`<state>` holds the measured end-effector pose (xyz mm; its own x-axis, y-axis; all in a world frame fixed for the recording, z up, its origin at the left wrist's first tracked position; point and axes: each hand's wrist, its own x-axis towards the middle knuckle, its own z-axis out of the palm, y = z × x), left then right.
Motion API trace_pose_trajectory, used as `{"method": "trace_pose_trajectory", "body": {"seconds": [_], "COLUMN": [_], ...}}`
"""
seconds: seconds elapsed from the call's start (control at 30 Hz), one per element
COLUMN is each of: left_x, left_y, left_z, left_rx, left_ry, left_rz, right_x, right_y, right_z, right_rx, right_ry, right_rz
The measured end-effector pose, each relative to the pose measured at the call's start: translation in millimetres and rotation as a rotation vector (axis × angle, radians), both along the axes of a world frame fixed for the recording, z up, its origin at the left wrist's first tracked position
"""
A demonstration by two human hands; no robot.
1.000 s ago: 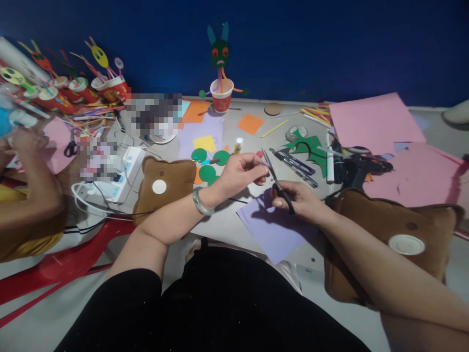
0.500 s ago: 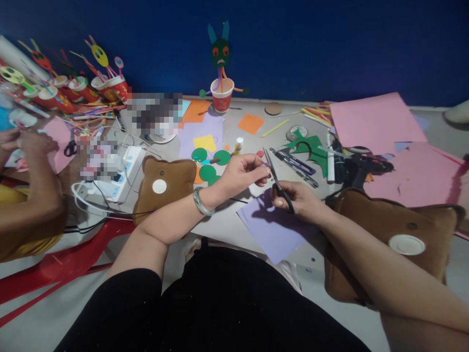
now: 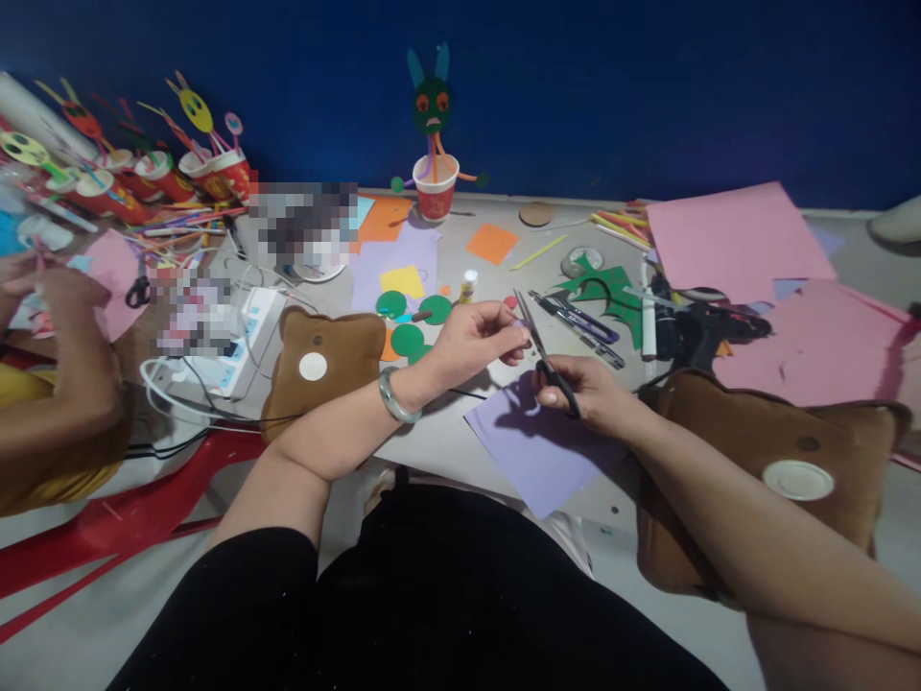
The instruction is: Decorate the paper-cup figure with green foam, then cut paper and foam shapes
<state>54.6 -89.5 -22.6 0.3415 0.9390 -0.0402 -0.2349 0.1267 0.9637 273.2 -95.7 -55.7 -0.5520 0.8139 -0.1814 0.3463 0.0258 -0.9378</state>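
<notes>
My right hand [image 3: 586, 392] grips black-handled scissors [image 3: 562, 388], whose blades point up and away, beside the fingertips of the other hand. A small purple paper piece [image 3: 519, 327] is pinched in my left hand [image 3: 481, 338], mostly hidden by the thumb and fingers. Beneath the hands a purple paper sheet [image 3: 543, 465] lies at the table's front edge. Several green paper circles [image 3: 408, 342] lie to the left of my left hand, and a glue stick [image 3: 468, 285] stands just behind it.
A red cup with a green-headed paper figure [image 3: 436, 195] stands at the back. Right of the scissors lie a utility knife [image 3: 586, 320], green cut paper [image 3: 625, 305] and a black glue gun [image 3: 720, 331]. Brown cushions [image 3: 327, 336] flank me. A co-worker's arm [image 3: 79, 355] is at left.
My hands and the scissors hold almost the same position, with only a slight shift. At the left, the co-worker's hands have moved a little and a thin pinkish piece shows upright there.
</notes>
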Motion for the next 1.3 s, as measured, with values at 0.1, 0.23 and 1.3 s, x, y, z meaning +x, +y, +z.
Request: {"method": "trace_pose_trajectory", "body": {"seconds": [0.1,0.23,1.3], "left_x": [0,0,-1], "left_y": [1,1,0], "left_z": [0.1,1.1,5.8], "left_rx": [-0.009,-0.018,-0.018], "left_ry": [0.009,0.024,0.057], "left_rz": [0.003,0.01,0.08], "right_x": [0,0,-4], "right_y": [0,0,-1], "right_z": [0.4,1.1,10.7], "right_rx": [-0.008,-0.023,-0.04], "right_ry": [0.007,0.011,0.013], "right_rz": [-0.003,-0.001,-0.029]}}
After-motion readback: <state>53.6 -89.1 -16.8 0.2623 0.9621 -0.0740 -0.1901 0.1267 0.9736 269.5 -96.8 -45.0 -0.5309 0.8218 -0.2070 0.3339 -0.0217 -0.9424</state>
